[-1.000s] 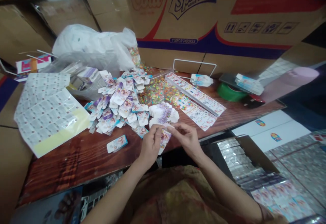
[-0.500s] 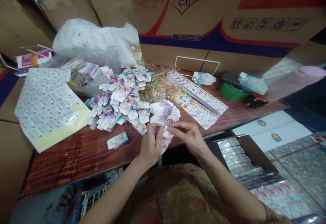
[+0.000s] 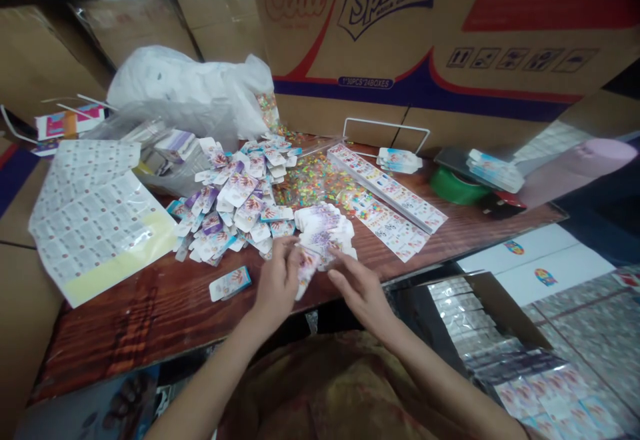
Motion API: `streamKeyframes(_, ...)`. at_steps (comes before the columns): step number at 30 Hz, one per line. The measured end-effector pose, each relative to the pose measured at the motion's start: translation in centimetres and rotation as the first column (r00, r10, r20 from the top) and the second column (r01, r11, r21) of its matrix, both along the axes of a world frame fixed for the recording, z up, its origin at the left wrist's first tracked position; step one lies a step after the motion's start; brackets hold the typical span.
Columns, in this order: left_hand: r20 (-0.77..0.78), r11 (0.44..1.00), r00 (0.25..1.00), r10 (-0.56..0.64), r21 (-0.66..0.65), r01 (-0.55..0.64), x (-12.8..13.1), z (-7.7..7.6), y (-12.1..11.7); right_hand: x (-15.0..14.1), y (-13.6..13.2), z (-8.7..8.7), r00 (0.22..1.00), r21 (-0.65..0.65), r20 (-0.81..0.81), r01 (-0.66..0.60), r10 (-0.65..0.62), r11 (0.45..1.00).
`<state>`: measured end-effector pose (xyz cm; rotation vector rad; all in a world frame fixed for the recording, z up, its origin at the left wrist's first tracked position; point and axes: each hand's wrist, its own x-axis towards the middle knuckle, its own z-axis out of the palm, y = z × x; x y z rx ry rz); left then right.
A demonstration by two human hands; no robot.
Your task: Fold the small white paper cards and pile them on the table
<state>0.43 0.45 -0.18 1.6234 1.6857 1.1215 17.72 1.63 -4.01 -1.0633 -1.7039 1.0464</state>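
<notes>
My left hand [image 3: 276,285] pinches a small printed card packet [image 3: 306,268] at the near edge of the wooden table [image 3: 150,313]. My right hand [image 3: 357,287] is beside it, fingers curled at the packet's right side and touching it. Just beyond both hands lies a short stack of white-and-purple cards [image 3: 324,225]. A big heap of the same small packets [image 3: 235,200] spreads to the left of that stack. One loose packet [image 3: 230,283] lies alone on the table left of my left hand.
Sheets of labels [image 3: 95,220] hang over the table's left end. Colourful loose candy [image 3: 315,177], long printed strips [image 3: 387,193], a green tape roll [image 3: 457,187] and white plastic bags [image 3: 185,93] sit further back. Cardboard cartons [image 3: 410,33] wall the rear. A box of foil packets [image 3: 505,353] stands at right.
Both hands have shifted slightly left and forward toward the card stack, still on the packet. The packet now sits more in my left hand, tilted.
</notes>
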Motion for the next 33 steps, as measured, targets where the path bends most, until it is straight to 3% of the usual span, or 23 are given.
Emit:
streamKeyframes(3, -0.155, 0.960, 0.973, 0.170, 0.250, -0.128, -2.8, 3.1, 2.5, 0.2, 1.0, -1.3, 0.936, 0.144, 0.181, 0.279, -0.303, 0.949)
streamKeyframes(6, -0.294, 0.869, 0.901, 0.320, 0.470, -0.156, -6.4, 6.3, 6.1, 0.3, 2.0, -2.3, 0.822, 0.299, 0.398, 0.304, -0.408, 0.904)
streamKeyframes(9, -0.443, 0.877, 0.804, 0.397, 0.440, -0.190, -9.1, 8.1, 9.5, 0.0, 2.2, -3.1, 0.689, 0.385, 0.574, 0.249, -0.442, 0.889)
streamKeyframes(11, -0.565, 0.893, 0.703, 0.432, 0.376, -0.247, -9.2, 8.1, 10.5, -0.2, 2.1, -3.3, 0.619, 0.403, 0.646, 0.222, -0.447, 0.888)
streamKeyframes(14, -0.699, 0.913, 0.591, 0.402, 0.352, -0.205, -6.0, 6.5, 9.0, -0.3, 1.9, -3.3, 0.579, 0.405, 0.691, 0.188, -0.434, 0.895)
streamKeyframes(16, -0.792, 0.972, 0.575, 0.202, 0.233, -0.021, -2.6, 4.4, 6.8, -0.2, 1.9, -3.1, 0.579, 0.403, 0.694, 0.179, -0.427, 0.897)
streamKeyframes(18, -0.849, 0.989, 0.526, -0.047, 0.036, 0.146, 0.5, 1.8, 4.5, -0.2, 1.9, -2.9, 0.582, 0.401, 0.692, 0.182, -0.427, 0.898)
streamKeyframes(20, -0.854, 0.980, 0.493, -0.165, -0.086, 0.178, 2.7, -0.8, 3.1, -0.2, 2.0, -2.8, 0.587, 0.402, 0.685, 0.190, -0.433, 0.895)
streamKeyframes(23, -0.847, 0.989, 0.512, -0.146, -0.110, 0.102, 3.8, -3.6, 2.4, -0.6, 2.0, -2.9, 0.604, 0.405, 0.668, 0.196, -0.435, 0.893)
streamKeyframes(25, -0.853, 0.994, 0.511, -0.105, -0.077, 0.076, 3.8, -4.6, 2.4, -0.9, 2.1, -3.2, 0.615, 0.410, 0.656, 0.197, -0.438, 0.891)
streamKeyframes(30, -0.904, 0.992, 0.421, -0.070, -0.019, 0.123, 3.6, -5.1, 1.8, -1.3, 3.0, -3.9, 0.737, 0.377, 0.499, 0.290, -0.456, 0.880)
streamKeyframes(33, -0.886, 0.985, 0.462, -0.040, 0.042, 0.165, 3.5, -5.0, 1.2, -0.9, 3.6, -3.4, 0.843, 0.284, 0.318, 0.353, -0.435, 0.892)
